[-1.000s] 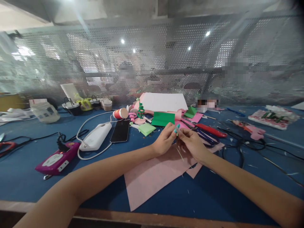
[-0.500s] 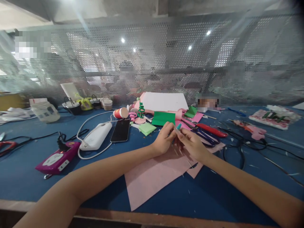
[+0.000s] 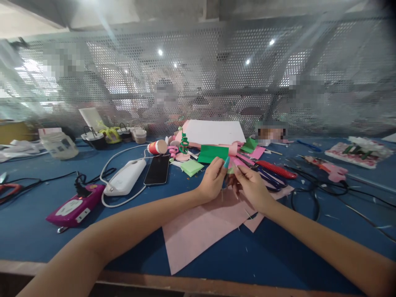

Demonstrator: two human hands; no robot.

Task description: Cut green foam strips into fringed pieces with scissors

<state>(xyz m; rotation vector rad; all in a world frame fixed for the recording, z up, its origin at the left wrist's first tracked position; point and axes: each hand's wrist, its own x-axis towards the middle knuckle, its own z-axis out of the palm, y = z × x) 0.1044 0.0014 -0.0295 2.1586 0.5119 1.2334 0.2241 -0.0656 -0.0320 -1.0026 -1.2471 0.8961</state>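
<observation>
Above the pink paper sheet (image 3: 198, 231), my left hand (image 3: 214, 180) and my right hand (image 3: 252, 187) meet, fingertips close together. Both are closed in a pinch around a small light-green piece (image 3: 230, 170), which looks like paper; the fingers mostly cover it. A long blue-green nail shows on the left thumb. Just beyond the hands lies a dark green paper (image 3: 213, 154). Left of it rests a light green paper stack (image 3: 192, 167). Close to my right hand are a tool with a red handle (image 3: 276, 169) and dark blue handles (image 3: 274, 181).
At left lie a black phone (image 3: 157, 170), a white power bank (image 3: 126, 178) with its cable, and a purple power strip (image 3: 76, 206). A pink glue gun (image 3: 335, 171) with black cords lies right. White sheets (image 3: 213, 132) stand before a perforated metal screen (image 3: 198, 82).
My fingers have shifted: the left thumb now points upward and the hands are slightly farther apart, showing the light-green piece between them. The things on the table have not moved.
</observation>
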